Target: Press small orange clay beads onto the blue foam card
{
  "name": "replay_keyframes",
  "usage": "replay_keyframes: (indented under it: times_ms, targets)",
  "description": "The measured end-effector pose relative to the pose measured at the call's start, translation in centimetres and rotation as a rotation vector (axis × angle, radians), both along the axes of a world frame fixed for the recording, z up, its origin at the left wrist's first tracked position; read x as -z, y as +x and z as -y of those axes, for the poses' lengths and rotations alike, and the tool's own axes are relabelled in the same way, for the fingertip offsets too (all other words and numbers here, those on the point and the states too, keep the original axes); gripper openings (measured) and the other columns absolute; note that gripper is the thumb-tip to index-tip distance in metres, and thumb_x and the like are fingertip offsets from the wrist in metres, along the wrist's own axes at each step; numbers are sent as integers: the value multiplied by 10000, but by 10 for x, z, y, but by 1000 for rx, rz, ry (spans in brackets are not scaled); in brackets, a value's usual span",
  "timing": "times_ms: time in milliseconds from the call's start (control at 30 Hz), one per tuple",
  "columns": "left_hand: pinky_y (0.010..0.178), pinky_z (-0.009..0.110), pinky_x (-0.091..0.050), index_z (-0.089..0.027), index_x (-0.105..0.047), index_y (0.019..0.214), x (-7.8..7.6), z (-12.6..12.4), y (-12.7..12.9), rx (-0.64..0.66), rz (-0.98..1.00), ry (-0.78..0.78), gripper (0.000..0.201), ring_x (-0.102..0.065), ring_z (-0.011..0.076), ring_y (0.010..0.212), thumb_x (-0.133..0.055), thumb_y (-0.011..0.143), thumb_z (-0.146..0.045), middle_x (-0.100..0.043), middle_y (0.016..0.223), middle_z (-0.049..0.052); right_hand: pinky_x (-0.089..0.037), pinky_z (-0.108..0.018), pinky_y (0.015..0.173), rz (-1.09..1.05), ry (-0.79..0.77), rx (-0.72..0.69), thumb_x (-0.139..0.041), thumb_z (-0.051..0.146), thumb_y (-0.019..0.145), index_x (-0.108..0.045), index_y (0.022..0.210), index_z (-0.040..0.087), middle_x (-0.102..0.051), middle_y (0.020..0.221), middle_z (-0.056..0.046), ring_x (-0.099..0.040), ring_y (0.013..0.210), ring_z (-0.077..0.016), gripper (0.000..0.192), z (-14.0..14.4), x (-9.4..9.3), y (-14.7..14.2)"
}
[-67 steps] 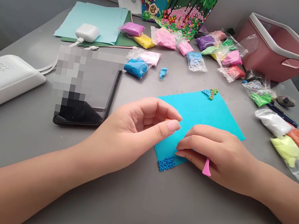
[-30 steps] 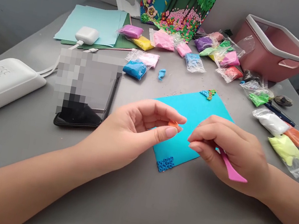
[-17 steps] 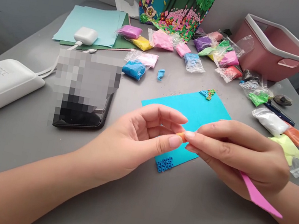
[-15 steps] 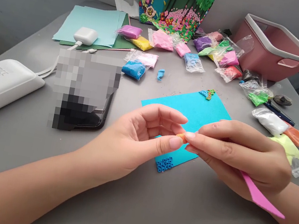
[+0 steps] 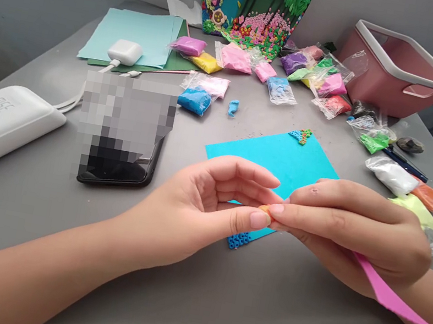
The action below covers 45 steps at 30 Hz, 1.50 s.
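Orange clay bit, pinched between left hand and right hand fingertip grips

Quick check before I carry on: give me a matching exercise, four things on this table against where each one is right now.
Things:
1. orange clay bit
2. pink modelling tool
3. blue clay rings
4. pink bin

Places:
A. far right of the table
B. near corner of the turquoise sheet
C. pinched between the fingertips of the left hand and the right hand
D. gripped in the right hand, its flat end pointing right

Pairs: 1-C, 2-D, 3-B, 4-A
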<state>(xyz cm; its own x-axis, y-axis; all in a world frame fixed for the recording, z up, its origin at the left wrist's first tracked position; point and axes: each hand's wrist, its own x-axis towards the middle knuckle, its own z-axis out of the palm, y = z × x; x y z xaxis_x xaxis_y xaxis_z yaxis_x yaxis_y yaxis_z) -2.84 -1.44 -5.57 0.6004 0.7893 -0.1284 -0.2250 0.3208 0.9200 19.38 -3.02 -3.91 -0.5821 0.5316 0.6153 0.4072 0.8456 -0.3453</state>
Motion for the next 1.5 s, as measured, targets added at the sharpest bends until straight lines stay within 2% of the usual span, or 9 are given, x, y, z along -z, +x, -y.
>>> replay_keyframes:
  times_ms: [200, 433, 767, 967, 1100, 1200, 1367, 1500]
  targets:
    - [720, 89, -579, -268, -734, 1026, 0, 2, -1, -13, -37, 18, 177, -700, 51, 859, -787, 863, -224, -739, 866, -73, -578, -234, 602, 20, 12, 48, -705, 49, 881, -744, 940, 196, -652, 847, -35, -639, 686, -93, 163, -1, -2, 0]
    - [861, 163, -607, -267, -761, 1004, 0, 2, 0, -23, -55, -9, 126, -731, 95, 960, -772, 880, -251, -769, 973, -51, -595, -231, 690, -11, 7, 60, -675, 34, 898, -726, 984, 180, -682, 869, -38, -658, 744, -96, 177, -4, -4, -1]
    - [758, 121, -597, -249, -755, 980, 1, 2, 0, 16, -9, -5, 131, -710, 68, 878, -791, 859, -218, -757, 908, -59, -597, -223, 652, 8, 10, 12, -707, 65, 891, -735, 984, 151, -697, 855, -42, -659, 726, -94, 129, -1, -4, 0]
    - [878, 157, -578, -297, -800, 1019, -1, 1, -1, 77, -54, 4, 128, -725, 99, 985, -732, 914, -270, -805, 1022, -44, -559, -255, 635, -1, -8, 43, -661, 111, 924, -673, 959, 184, -662, 855, -33, -647, 730, -113, 82, -4, 0, 0]
    - [854, 142, -572, -314, -821, 977, -3, 2, -1, 7, -109, -21, 108, -729, 96, 954, -752, 895, -301, -809, 985, -51, -537, -289, 656, -113, -103, 155, -563, 193, 984, -608, 886, 219, -622, 825, -26, -624, 781, -145, 111, -5, 6, -3]
    - [809, 129, -572, -308, -826, 943, -3, 2, 0, -52, -103, -17, 106, -706, 79, 885, -733, 907, -342, -774, 901, -49, -521, -281, 638, -130, -189, 145, -487, 248, 1031, -555, 826, 222, -578, 732, -7, -567, 697, -133, 218, -5, 6, -3]
    - [836, 182, -591, -264, -815, 924, 2, 1, 0, -157, -66, -38, 179, -667, 92, 845, -715, 912, -413, -727, 894, -23, -478, -242, 540, 16, -203, 59, -627, 266, 977, -527, 782, 210, -573, 661, 20, -538, 578, -100, 226, -7, 1, 0]
    - [835, 183, -598, -263, -807, 922, 2, 0, -2, -197, -52, -73, 186, -658, 86, 835, -710, 916, -422, -692, 901, -22, -521, -240, 617, 56, -151, 45, -626, 167, 966, -597, 897, 209, -655, 757, -2, -604, 665, -109, 86, -8, 3, -1]
